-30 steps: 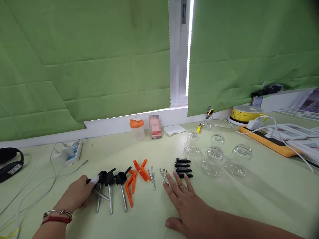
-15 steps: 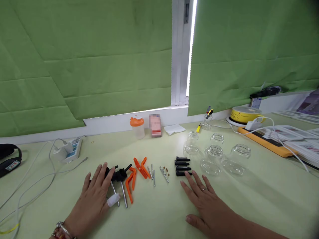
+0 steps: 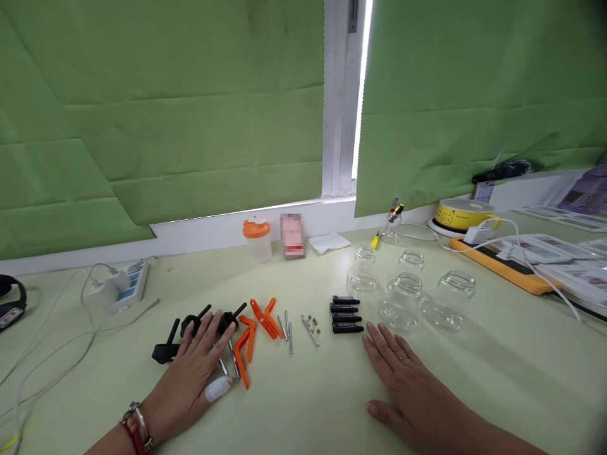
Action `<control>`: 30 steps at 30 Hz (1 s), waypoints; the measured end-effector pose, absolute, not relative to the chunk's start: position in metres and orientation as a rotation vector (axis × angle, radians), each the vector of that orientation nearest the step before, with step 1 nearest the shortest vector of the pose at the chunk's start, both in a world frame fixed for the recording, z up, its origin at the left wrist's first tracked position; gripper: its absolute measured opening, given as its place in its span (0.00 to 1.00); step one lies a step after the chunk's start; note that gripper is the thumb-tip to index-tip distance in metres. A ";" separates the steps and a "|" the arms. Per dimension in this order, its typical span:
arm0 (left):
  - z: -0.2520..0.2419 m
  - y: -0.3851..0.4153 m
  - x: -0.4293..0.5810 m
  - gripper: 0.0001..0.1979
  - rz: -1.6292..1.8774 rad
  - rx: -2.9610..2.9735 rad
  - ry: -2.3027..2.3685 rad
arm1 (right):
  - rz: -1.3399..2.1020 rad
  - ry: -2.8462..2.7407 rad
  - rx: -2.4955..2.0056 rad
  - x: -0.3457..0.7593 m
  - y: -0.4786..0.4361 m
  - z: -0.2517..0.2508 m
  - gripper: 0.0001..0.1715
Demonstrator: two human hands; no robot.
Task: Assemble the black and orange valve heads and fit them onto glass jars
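My left hand lies flat with fingers spread over several black-headed parts with metal stems; its thumb wears a white bandage. Beside its fingertips lie orange plastic pieces. My right hand rests flat on the pale green table, fingers stretched out, holding nothing. Its fingertips are just right of a stack of black ridged parts. Metal pins and small screws lie between the two hands.
Several clear glass jars stand beyond my right hand. An orange-lidded cup, a power strip with cables, a yellow bowl and an orange-edged tray sit farther back. Green blinds cover the window.
My left hand slid forward onto the black parts and flattened, pushing them apart a little. My right hand drifted right, from the screws to beside the black ridged parts.
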State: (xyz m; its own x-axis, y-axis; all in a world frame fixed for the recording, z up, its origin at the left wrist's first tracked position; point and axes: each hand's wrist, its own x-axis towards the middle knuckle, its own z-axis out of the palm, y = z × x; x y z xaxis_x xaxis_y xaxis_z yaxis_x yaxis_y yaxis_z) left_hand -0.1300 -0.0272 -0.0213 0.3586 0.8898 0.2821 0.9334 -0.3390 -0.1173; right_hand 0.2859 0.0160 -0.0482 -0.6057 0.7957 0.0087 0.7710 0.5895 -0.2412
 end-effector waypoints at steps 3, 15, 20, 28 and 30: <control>-0.014 -0.033 -0.118 0.38 -0.159 -2.675 -1.389 | 0.317 -2.701 -1.331 0.286 0.016 -0.049 0.45; -0.012 -0.022 -0.110 0.38 -0.061 -2.897 -1.294 | 0.302 -2.691 -1.283 0.288 0.016 -0.053 0.45; -0.006 -0.028 -0.103 0.38 -0.054 -2.880 -1.280 | 0.344 -2.704 -1.301 0.288 0.016 -0.049 0.44; -0.033 -0.047 -0.084 0.39 -0.080 -3.259 -0.903 | 0.338 -2.704 -1.304 0.288 0.016 -0.050 0.45; -0.036 -0.046 -0.082 0.38 -0.095 -3.311 -0.932 | 0.337 -2.713 -1.296 0.288 0.016 -0.050 0.44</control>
State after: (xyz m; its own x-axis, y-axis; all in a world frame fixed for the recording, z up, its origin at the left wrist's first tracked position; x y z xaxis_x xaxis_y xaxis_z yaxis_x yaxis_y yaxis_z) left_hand -0.0823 -0.0462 -0.0357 0.8551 0.5178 -0.0277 0.5014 -0.8121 0.2986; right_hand 0.2876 0.0163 -0.0497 -0.6273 0.7787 0.0087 0.7530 0.6093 -0.2486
